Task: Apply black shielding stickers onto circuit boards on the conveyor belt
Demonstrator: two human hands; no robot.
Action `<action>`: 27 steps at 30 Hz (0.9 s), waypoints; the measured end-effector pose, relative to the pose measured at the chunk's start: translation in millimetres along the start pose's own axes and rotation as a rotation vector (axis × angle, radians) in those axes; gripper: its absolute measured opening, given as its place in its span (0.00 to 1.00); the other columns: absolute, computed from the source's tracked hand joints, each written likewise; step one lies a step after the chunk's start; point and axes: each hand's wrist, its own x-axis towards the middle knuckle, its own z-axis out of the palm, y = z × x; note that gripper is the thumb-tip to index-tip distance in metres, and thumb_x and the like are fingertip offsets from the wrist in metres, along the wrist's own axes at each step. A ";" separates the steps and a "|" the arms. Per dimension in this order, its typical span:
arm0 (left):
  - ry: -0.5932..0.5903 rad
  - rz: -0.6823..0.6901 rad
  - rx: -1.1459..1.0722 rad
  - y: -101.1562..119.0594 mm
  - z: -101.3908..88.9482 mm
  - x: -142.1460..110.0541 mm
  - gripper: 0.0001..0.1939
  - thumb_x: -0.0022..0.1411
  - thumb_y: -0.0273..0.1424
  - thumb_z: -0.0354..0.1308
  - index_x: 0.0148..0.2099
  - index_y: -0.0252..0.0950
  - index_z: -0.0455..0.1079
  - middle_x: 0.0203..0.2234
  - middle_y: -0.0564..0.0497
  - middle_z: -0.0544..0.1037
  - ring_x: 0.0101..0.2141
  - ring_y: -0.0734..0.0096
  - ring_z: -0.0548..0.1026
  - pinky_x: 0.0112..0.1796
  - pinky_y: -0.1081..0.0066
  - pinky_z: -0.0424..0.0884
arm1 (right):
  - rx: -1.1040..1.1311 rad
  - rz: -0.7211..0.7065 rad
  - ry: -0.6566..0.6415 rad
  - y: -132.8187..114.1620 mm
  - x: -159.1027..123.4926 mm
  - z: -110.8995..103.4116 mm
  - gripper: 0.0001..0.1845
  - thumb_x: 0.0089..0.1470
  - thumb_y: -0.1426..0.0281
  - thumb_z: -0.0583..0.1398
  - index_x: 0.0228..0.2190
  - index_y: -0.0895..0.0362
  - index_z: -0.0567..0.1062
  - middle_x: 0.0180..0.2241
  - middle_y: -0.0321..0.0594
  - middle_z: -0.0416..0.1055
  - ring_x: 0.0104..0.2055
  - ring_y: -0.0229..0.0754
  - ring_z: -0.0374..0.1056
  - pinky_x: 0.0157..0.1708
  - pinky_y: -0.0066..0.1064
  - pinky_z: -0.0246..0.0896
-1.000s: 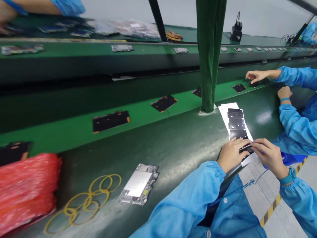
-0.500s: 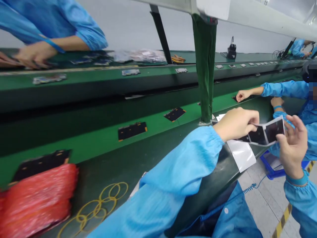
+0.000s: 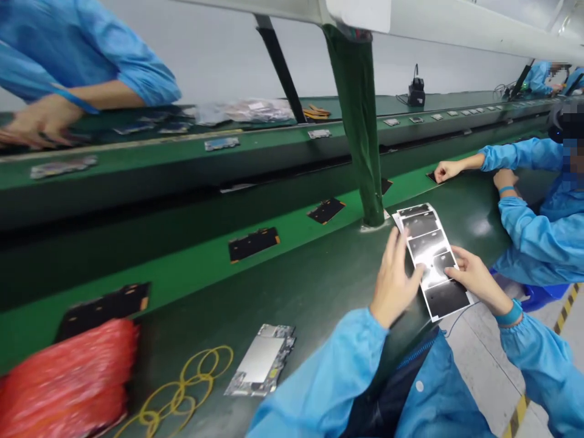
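Note:
A white backing sheet of black rectangular stickers (image 3: 449, 298) is held out flat over the bench's front edge, shiny with glare. My left hand (image 3: 393, 283) is at its left edge, thumb on the face and fingers along the side. On the right edge, my right hand (image 3: 477, 280) pinches the sheet with its thumb on top. White paper shows from beneath the stickers' far left side. A circuit board with a silver shield plate (image 3: 261, 360) lies on the bench left of my left forearm.
Yellow rubber bands (image 3: 180, 389) and a red plastic-wrapped bundle (image 3: 73, 383) lie at left. Black panels (image 3: 254, 244) line the green strip. A green-wrapped post (image 3: 358, 121) rises behind my hands. Co-workers' hands (image 3: 447, 171) are at right and, across the bench, upper left.
My left hand has drawn back toward me and left, and my right hand has also moved left. The sticker sheet now lies flatter. The circuit board has come out from behind my sleeve.

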 end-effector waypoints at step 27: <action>-0.233 0.084 0.170 -3.9 64.8 -17.3 0.15 0.67 0.28 0.67 0.55 0.47 0.80 0.52 0.55 0.85 0.62 0.55 0.75 0.70 0.43 0.60 | -1.030 -0.611 0.205 2.8 -43.8 -25.5 0.10 0.70 0.66 0.60 0.44 0.51 0.82 0.40 0.39 0.84 0.39 0.43 0.81 0.37 0.32 0.73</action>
